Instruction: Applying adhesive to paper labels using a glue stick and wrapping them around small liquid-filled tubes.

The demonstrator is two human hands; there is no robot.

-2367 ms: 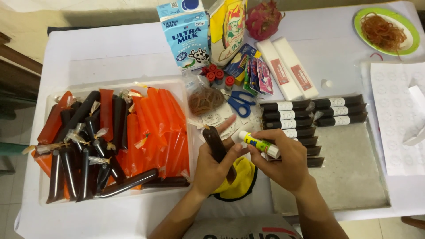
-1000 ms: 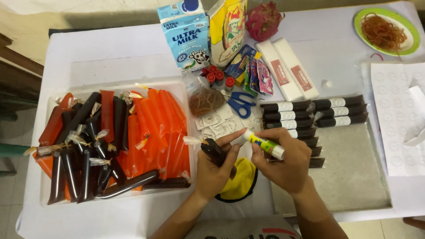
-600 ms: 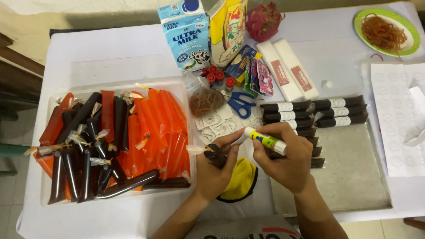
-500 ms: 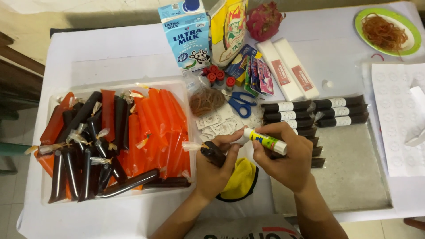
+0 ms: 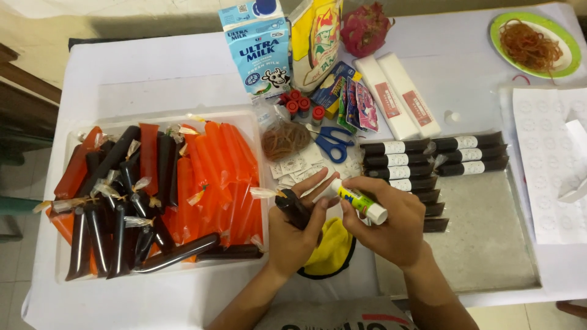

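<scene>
My left hand (image 5: 295,235) grips a dark tube-shaped ice pop (image 5: 292,208) in clear plastic, its tied end pointing left. My right hand (image 5: 391,223) holds a white glue stick (image 5: 361,202) with a yellow and green label, its tip pointing left toward my left fingers, just above the pop. Under both hands lies a yellow cloth (image 5: 330,247). Several small white labels (image 5: 299,165) lie just beyond the hands.
A clear tray (image 5: 162,119) at left holds several orange and dark ice pops. A metal tray (image 5: 483,238) at right carries labelled dark pops (image 5: 428,159). Behind lie blue scissors (image 5: 333,143), rubber bands (image 5: 284,139), a milk carton (image 5: 257,46), a sticker sheet (image 5: 547,156) and a green plate (image 5: 533,35).
The dark pop has tilted from upright to lying left in my left hand. The glue stick has moved up and over to it.
</scene>
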